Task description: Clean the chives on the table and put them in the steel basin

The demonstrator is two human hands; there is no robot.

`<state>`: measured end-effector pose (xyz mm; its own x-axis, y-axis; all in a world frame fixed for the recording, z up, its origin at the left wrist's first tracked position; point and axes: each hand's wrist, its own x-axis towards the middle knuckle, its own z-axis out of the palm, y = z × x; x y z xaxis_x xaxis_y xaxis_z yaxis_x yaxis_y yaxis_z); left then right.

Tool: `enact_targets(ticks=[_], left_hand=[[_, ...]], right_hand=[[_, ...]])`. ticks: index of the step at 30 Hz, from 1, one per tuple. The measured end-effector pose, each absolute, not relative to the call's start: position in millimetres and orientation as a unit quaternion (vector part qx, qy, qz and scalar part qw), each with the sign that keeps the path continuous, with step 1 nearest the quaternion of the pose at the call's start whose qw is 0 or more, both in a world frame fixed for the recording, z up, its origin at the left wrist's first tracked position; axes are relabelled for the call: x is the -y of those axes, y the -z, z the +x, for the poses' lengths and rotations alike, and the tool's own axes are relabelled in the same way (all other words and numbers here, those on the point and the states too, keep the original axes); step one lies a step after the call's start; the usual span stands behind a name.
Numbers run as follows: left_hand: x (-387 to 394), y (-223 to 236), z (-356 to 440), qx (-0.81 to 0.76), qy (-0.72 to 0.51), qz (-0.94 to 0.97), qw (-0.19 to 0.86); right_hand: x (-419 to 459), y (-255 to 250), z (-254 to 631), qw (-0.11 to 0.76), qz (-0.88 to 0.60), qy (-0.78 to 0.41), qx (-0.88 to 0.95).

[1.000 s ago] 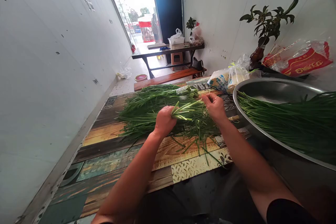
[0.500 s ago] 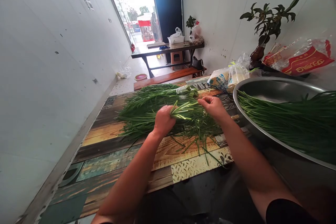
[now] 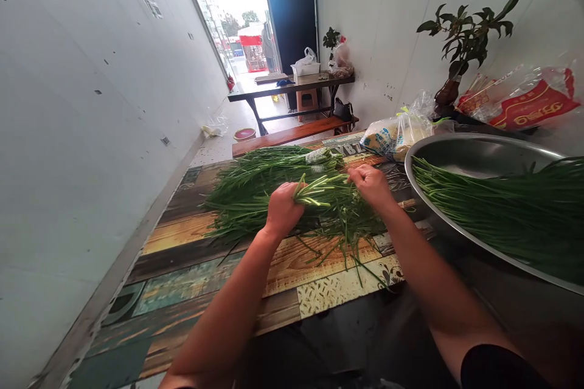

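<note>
My left hand [image 3: 283,208] is closed round a bunch of green chives [image 3: 319,191], their pale cut ends pointing right. My right hand [image 3: 370,183] is curled just right of those ends, fingers pinched on the chive stalks there. Under both hands a large heap of chives [image 3: 246,191] lies across the patterned wooden table [image 3: 182,267], with loose stalks [image 3: 351,243] trailing toward me.
A big steel bowl [image 3: 474,155] at the right holds more chives [image 3: 511,209]. Plastic bags [image 3: 396,130] and a potted plant [image 3: 463,42] stand behind it by the right wall. A white wall runs along the left. A bench [image 3: 292,134] and another table [image 3: 292,86] lie farther off near the doorway.
My right hand has shifted slightly left along the chive ends, then back a little. My left hand keeps its hold and has barely moved.
</note>
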<state>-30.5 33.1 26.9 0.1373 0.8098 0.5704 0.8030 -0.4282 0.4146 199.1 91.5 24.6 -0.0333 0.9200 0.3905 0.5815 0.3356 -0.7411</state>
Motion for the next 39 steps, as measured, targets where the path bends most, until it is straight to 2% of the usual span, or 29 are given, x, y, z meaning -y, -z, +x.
enact_targets(ticks=[2,12,21,28,34,39], left_hand=[[-33,-27,-31,-0.535,-0.381,0.754,0.0],[-34,-27,-30,-0.538,-0.383,0.751,-0.003],[-34,-27,-30,-0.532,-0.392,0.75,-0.004],[-36,-25,-31,-0.512,-0.376,0.772,0.002],[-34,-29,-29,-0.453,-0.339,0.824,0.008],[-30,-33,-25,-0.438,-0.322,0.839,0.016]], right_hand=[[-93,-22,200,0.454,-0.525,-0.172,0.698],[-94,-24,202,0.507,-0.499,-0.205,0.672],[-100,-18,210,0.393,-0.569,-0.094,0.716],[-84,-28,193,0.48,-0.462,-0.179,0.724],[-78,-20,177,0.353,-0.298,-0.075,0.884],[-80,-19,176,0.33,-0.257,-0.07,0.906]])
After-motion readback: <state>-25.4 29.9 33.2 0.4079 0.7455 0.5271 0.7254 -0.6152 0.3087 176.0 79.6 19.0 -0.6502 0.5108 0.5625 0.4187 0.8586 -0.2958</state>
